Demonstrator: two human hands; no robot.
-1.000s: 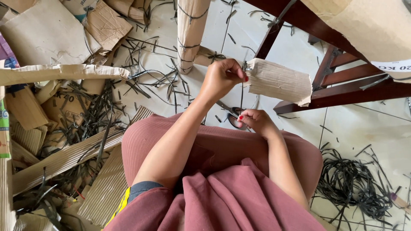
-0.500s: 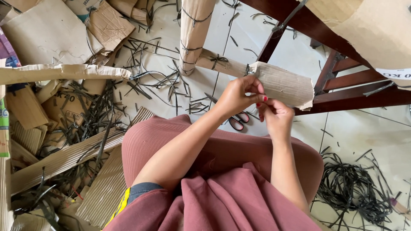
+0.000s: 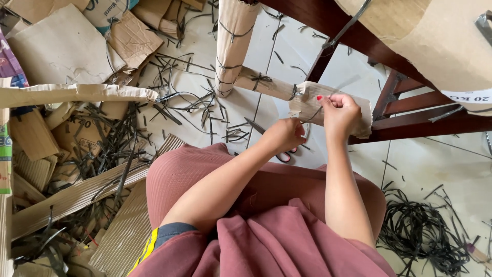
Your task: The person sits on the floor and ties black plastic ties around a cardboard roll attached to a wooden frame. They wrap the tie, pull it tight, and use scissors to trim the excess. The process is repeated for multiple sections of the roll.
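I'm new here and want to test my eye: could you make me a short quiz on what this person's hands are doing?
1. True or false: both hands are at the cardboard-wrapped rail.
2. Which hand pinches the thin black strap? A) left hand B) right hand
3. What red-handled tool lies on the floor under the left hand?

Key:
1. True.
2. B, the right hand.
3. Scissors.
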